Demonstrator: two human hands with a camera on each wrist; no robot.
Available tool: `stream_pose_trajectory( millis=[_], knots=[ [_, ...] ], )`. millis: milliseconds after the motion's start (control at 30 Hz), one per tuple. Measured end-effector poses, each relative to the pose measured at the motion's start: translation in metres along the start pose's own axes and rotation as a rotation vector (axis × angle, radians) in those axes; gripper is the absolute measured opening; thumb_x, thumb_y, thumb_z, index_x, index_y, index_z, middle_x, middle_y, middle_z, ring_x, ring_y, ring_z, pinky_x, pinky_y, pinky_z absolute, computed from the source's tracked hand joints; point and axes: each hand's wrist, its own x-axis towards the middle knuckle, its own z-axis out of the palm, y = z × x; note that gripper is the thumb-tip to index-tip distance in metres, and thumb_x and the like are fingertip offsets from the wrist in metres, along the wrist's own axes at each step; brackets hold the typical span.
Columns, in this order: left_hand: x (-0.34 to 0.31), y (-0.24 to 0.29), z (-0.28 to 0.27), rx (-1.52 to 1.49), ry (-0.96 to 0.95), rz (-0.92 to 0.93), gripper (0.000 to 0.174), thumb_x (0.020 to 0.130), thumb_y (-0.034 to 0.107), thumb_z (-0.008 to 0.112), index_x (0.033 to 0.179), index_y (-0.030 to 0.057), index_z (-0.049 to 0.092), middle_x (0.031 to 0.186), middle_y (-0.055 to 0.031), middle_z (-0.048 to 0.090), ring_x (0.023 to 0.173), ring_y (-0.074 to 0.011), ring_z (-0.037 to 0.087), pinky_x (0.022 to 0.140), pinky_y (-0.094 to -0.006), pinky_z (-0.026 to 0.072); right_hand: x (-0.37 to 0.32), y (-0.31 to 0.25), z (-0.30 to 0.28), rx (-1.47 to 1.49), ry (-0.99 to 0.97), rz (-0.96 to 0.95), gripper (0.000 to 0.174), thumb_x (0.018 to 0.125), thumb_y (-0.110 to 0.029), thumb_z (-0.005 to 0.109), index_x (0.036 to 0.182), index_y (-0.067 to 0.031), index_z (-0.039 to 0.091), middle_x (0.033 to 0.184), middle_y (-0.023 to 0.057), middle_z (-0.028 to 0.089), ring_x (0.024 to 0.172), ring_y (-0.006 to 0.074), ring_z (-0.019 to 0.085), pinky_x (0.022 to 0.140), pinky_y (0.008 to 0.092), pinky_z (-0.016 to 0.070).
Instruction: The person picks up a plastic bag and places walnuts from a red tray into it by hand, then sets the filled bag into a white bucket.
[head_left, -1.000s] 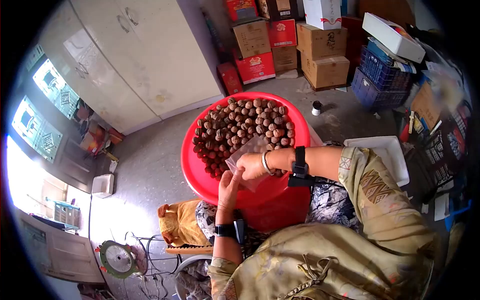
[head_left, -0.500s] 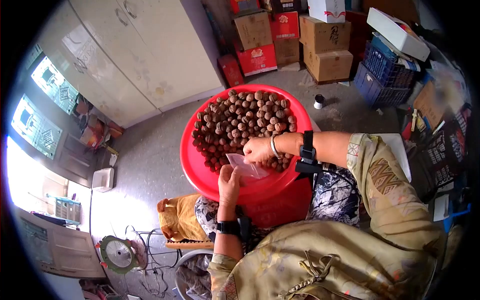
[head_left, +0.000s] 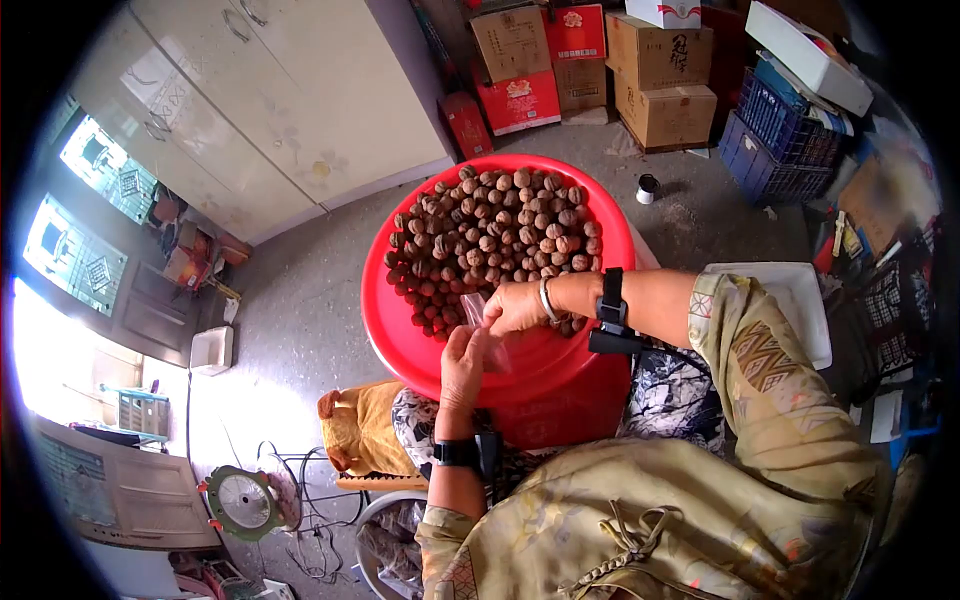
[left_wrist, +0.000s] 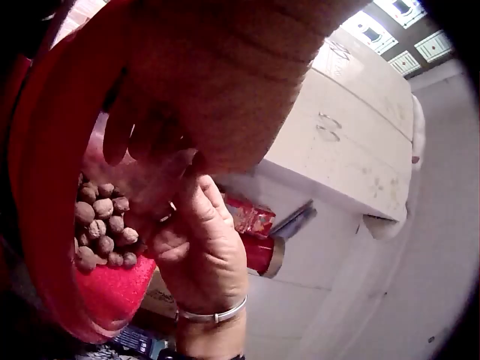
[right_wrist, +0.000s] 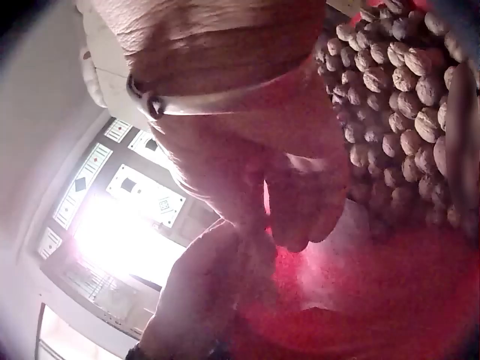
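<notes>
One clear bag (head_left: 497, 356) shifted, pinched by left hand (head_left: 462, 364) and right hand (head_left: 516, 308), one basin (head_left: 393, 352), dozens of walnuts (head_left: 488, 243)

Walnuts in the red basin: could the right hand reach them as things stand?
Probably yes: the right hand is over the red basin, close beside the walnuts, with nothing visible between. Its grip seems occupied by the clear bag, so may need freeing first.
</notes>
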Motion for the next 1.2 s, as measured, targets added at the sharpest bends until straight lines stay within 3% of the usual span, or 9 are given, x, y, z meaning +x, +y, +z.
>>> stream_pose_trajectory(
  millis=[67, 133, 267, 467, 600, 733, 800, 1033, 1200],
  knots=[
    [0.006, -0.014, -0.004, 0.062, 0.046, 0.044, 0.012, 0.093, 0.015, 0.054, 0.090, 0.0031, 0.057, 0.073, -0.0002, 0.058, 0.063, -0.0081, 0.055, 0.056, -0.0219, 0.0461, -0.004, -0.003, -0.003, 0.016, 0.003, -0.027, 0.014, 0.077, -0.013, 0.060, 0.086, -0.0061, 0.068, 0.072, 0.0037, 0.066, 0.061, 0.0139, 0.062, 0.054, 0.0298, 0.0507],
    [0.006, -0.017, -0.003, 0.121, 0.088, 0.088, 0.010, 0.092, 0.012, 0.054, 0.090, 0.0030, 0.057, 0.073, -0.0005, 0.058, 0.062, -0.0081, 0.054, 0.054, -0.0220, 0.0458, -0.014, -0.020, -0.011, 0.137, -0.009, 0.286, 0.014, 0.077, -0.013, 0.060, 0.086, -0.0049, 0.067, 0.074, 0.0052, 0.067, 0.061, 0.0145, 0.062, 0.053, 0.0311, 0.0514],
    [0.007, -0.022, 0.002, 0.197, 0.284, 0.163, 0.003, 0.090, 0.008, 0.056, 0.091, 0.0051, 0.056, 0.067, 0.0022, 0.054, 0.054, -0.0051, 0.047, 0.046, -0.0223, 0.0409, -0.012, 0.008, -0.026, 0.098, -0.034, 0.428, 0.015, 0.078, -0.014, 0.058, 0.087, -0.0043, 0.065, 0.071, 0.0051, 0.065, 0.061, 0.0155, 0.063, 0.052, 0.0285, 0.0511],
    [0.003, -0.011, 0.007, 0.206, 0.287, 0.109, 0.006, 0.089, 0.009, 0.058, 0.088, 0.0036, 0.056, 0.059, -0.0007, 0.054, 0.048, -0.0065, 0.050, 0.037, -0.0254, 0.0425, -0.021, 0.024, -0.039, -0.090, -0.105, 0.420, 0.012, 0.077, -0.014, 0.059, 0.082, -0.0063, 0.067, 0.067, 0.0024, 0.065, 0.058, 0.0141, 0.062, 0.049, 0.0290, 0.0496],
    [0.000, -0.002, 0.008, 0.400, 0.282, 0.151, 0.008, 0.087, 0.009, 0.059, 0.090, 0.0021, 0.056, 0.060, -0.0045, 0.058, 0.045, -0.0094, 0.052, 0.037, -0.0260, 0.0425, -0.030, 0.038, -0.062, -0.804, 0.028, 0.327, 0.028, 0.073, -0.028, 0.063, 0.087, -0.0050, 0.070, 0.080, 0.0138, 0.069, 0.075, 0.0293, 0.066, 0.072, 0.0376, 0.0527],
    [0.002, 0.000, 0.007, 0.407, 0.256, 0.076, 0.011, 0.087, 0.011, 0.060, 0.093, 0.0021, 0.058, 0.060, -0.0060, 0.059, 0.043, -0.0111, 0.053, 0.037, -0.0255, 0.0419, -0.032, 0.059, -0.063, -1.003, -0.014, 0.530, 0.030, 0.076, -0.032, 0.064, 0.096, -0.0109, 0.072, 0.097, 0.0125, 0.069, 0.090, 0.0311, 0.065, 0.079, 0.0406, 0.0527],
    [0.004, -0.004, 0.005, 0.383, 0.249, 0.069, 0.012, 0.087, 0.011, 0.060, 0.095, 0.0021, 0.059, 0.060, -0.0058, 0.059, 0.043, -0.0109, 0.053, 0.037, -0.0254, 0.0416, -0.033, 0.030, -0.058, -1.064, -0.290, 0.910, 0.038, 0.074, -0.037, 0.067, 0.105, -0.0147, 0.071, 0.104, 0.0100, 0.068, 0.097, 0.0304, 0.064, 0.084, 0.0445, 0.0513],
    [0.007, -0.007, -0.002, 0.224, 0.220, -0.013, 0.013, 0.089, 0.013, 0.059, 0.097, 0.0026, 0.060, 0.060, -0.0046, 0.057, 0.043, -0.0099, 0.052, 0.036, -0.0250, 0.0406, -0.010, 0.101, -0.040, -1.196, -0.465, 1.004, 0.046, 0.073, -0.039, 0.068, 0.113, -0.0173, 0.068, 0.105, 0.0070, 0.068, 0.100, 0.0280, 0.063, 0.084, 0.0473, 0.0499],
    [0.010, -0.009, -0.003, 0.130, 0.218, -0.001, 0.013, 0.090, 0.012, 0.057, 0.098, 0.0017, 0.058, 0.059, -0.0035, 0.054, 0.041, -0.0097, 0.049, 0.035, -0.0232, 0.0407, -0.017, 0.059, -0.051, -1.182, -0.468, 0.874, 0.043, 0.074, -0.038, 0.066, 0.110, -0.0152, 0.068, 0.103, 0.0045, 0.068, 0.091, 0.0257, 0.065, 0.080, 0.0442, 0.0510]
  ],
)
